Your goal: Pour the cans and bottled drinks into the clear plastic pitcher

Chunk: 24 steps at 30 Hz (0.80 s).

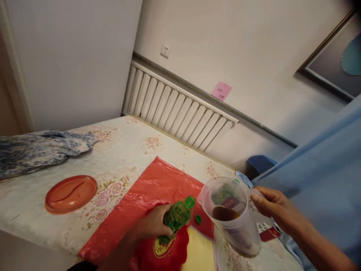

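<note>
My left hand (158,222) is wrapped round a green plastic bottle (178,217), which leans with its uncapped mouth toward the upper right. In my right hand (270,207) is the handle of a clear plastic pitcher (239,233). The pitcher tilts to the left and has brown liquid inside; its spout is close to the bottle's mouth but apart from it. A green cap (198,219) lies between the two on a red plastic sheet (163,180). Below the bottle is a red scalloped item (176,256) with a yellow oval design, beside a yellow cloth (199,250).
An orange-red plate (70,194) sits at the left of the flowered tablecloth (118,150). Behind it lies a blue-and-white patterned cloth (45,150). A red box (269,233) is right of the pitcher. A radiator (175,109) lines the wall; a blue curtain (324,180) hangs at right.
</note>
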{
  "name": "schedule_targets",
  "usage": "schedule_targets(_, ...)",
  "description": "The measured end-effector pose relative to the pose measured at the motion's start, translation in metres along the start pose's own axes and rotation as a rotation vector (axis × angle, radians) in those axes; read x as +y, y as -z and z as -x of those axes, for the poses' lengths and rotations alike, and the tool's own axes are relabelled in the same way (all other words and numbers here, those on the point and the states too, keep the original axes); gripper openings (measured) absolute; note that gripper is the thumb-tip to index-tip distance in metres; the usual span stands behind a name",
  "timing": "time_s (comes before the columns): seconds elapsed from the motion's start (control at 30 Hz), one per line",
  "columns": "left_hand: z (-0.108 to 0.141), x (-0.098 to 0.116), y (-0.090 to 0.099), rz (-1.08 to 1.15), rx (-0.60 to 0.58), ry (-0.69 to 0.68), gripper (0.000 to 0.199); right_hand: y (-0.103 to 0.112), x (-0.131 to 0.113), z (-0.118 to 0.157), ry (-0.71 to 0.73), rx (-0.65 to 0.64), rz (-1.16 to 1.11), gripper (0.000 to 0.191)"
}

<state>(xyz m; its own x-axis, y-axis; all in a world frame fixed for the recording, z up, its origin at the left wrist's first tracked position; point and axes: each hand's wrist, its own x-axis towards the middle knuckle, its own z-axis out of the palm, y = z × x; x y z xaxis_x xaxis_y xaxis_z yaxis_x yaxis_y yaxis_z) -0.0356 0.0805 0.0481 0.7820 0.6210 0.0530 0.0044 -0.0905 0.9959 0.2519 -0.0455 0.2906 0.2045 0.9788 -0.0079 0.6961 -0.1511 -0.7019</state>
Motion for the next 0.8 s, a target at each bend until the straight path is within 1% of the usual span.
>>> schedule_targets(0.13,-0.002,-0.004,-0.001,0.042,0.009,-0.011,0.063,-0.002,-0.008,-0.001,0.015,-0.029,0.033,0.059)
schedule_targets(0.27,-0.002,-0.004,-0.002,0.025,0.001,0.010,0.061,-0.002,-0.013,-0.003,0.030,-0.050,0.049,0.058)
schedule_targets(0.5,-0.002,0.000,-0.002,0.056,-0.025,-0.021,0.067,-0.001,-0.016,-0.005,0.024,-0.064,0.139,0.058)
schedule_targets(0.7,-0.001,0.002,-0.001,0.026,-0.013,0.034,0.062,-0.001,-0.019,-0.006,0.026,-0.095,0.133,0.054)
schedule_targets(0.8,0.000,0.005,-0.001,0.010,-0.009,0.024,0.063,-0.001,-0.021,-0.006,0.030,-0.097,0.147,0.052)
